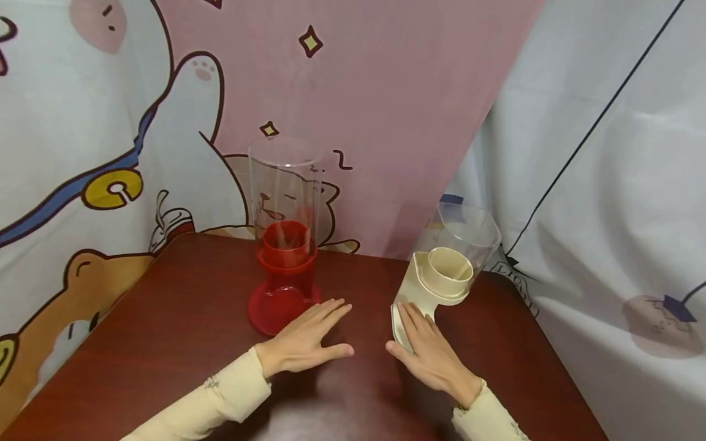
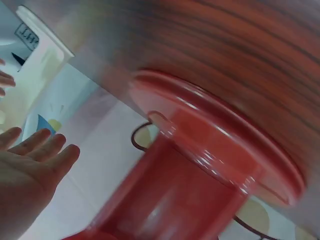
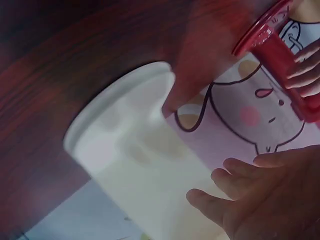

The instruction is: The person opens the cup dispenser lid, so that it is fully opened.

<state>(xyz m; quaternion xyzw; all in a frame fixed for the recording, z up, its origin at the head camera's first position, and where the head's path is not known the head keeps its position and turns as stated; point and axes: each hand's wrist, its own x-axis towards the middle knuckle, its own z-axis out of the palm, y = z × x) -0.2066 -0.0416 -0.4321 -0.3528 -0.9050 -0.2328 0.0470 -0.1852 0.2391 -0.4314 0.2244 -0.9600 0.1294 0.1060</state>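
A stand with a round red base [image 1: 270, 309], a red cup-shaped collar and a tall clear tube [image 1: 284, 190] is at the left on the table. My left hand [image 1: 309, 337] is held just right of this base, fingers straight, holding nothing. At the right is a cream stand [image 1: 447, 275] with a ring-shaped collar and a wider clear tube [image 1: 471, 226] behind it. My right hand [image 1: 427, 349] overlaps its foot in the head view, fingers extended. The right wrist view shows these fingers [image 3: 210, 205] uncurled close beside the cream body [image 3: 145, 165].
Both stands are on a dark red-brown wooden table [image 1: 182, 331], toward its far edge. Behind it hangs a pink and white cloth [image 1: 397, 110] with cartoon animals. A thin dark cord [image 1: 595, 119] runs down the white cloth at the right.
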